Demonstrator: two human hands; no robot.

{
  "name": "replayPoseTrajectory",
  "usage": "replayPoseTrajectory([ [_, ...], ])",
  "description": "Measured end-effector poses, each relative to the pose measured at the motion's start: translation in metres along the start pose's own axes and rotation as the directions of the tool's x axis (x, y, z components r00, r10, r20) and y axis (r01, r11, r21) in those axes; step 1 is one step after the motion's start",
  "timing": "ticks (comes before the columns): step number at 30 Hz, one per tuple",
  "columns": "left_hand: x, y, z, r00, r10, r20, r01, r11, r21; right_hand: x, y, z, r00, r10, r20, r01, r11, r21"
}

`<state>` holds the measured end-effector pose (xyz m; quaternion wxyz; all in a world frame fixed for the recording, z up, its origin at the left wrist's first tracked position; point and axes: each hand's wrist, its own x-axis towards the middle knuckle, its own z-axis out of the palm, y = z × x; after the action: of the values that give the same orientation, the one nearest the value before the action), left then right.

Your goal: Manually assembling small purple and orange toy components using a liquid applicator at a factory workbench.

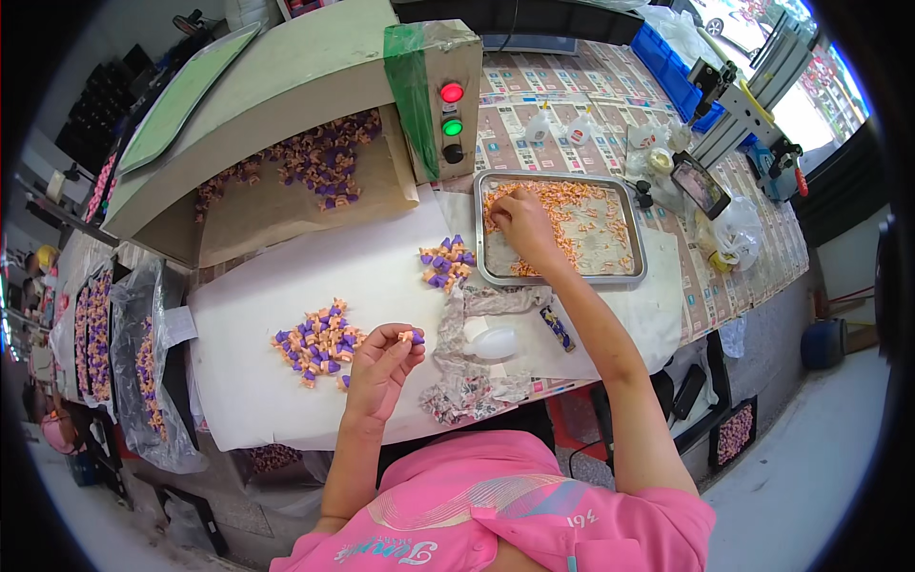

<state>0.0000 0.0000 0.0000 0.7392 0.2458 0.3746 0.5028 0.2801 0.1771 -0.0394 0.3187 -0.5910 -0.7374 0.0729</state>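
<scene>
Between the thumb and fingers of my left hand (383,364) is a small purple and peach figurine (412,337), held above the white paper. My right hand (522,217) reaches into a metal tray (640,238), its fingertips pinched down among many tiny orange and peach pieces (572,214); whatever they grip is hidden. Left of my left hand lies a loose pile of purple and peach figurines (316,343). A smaller pile of the same figurines (446,263) sits just left of the tray.
At the back left stands a tunnel-shaped machine (286,86) with more figurines on its brown sheet. A white plastic bottle (494,343) rests on a crumpled patterned cloth (457,396) before me. Beyond the tray are small bottles (579,130) and a phone on a stand (701,184).
</scene>
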Motion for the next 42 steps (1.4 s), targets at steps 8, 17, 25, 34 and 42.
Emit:
replayPoseTrajectory([
  [8, -0.003, 0.002, 0.004, 1.0, -0.012, -0.013, 0.012, 1.0, -0.003, -0.007, -0.004, -0.009, 0.997, 0.077, 0.015, -0.077, 0.997, -0.026],
  [17, -0.01, -0.003, -0.005, 1.0, -0.016, -0.009, 0.016, 1.0, -0.013, -0.017, 0.0, -0.01, 0.994, 0.101, 0.053, -0.1, 0.995, -0.017],
  [25, -0.004, -0.001, -0.018, 1.0, -0.024, 0.016, 0.024, 1.0, -0.004, -0.03, -0.001, -0.012, 0.959, 0.282, 0.033, -0.263, 0.84, 0.474],
  [34, -0.003, -0.004, -0.014, 0.996, -0.073, 0.043, 0.072, 0.997, 0.005, -0.051, -0.006, -0.024, 0.887, 0.418, 0.196, -0.42, 0.554, 0.719],
  [42, 0.001, -0.013, -0.011, 0.995, -0.084, 0.055, 0.085, 0.996, -0.009, -0.079, -0.04, -0.025, 0.862, 0.404, 0.306, -0.46, 0.373, 0.805],
])
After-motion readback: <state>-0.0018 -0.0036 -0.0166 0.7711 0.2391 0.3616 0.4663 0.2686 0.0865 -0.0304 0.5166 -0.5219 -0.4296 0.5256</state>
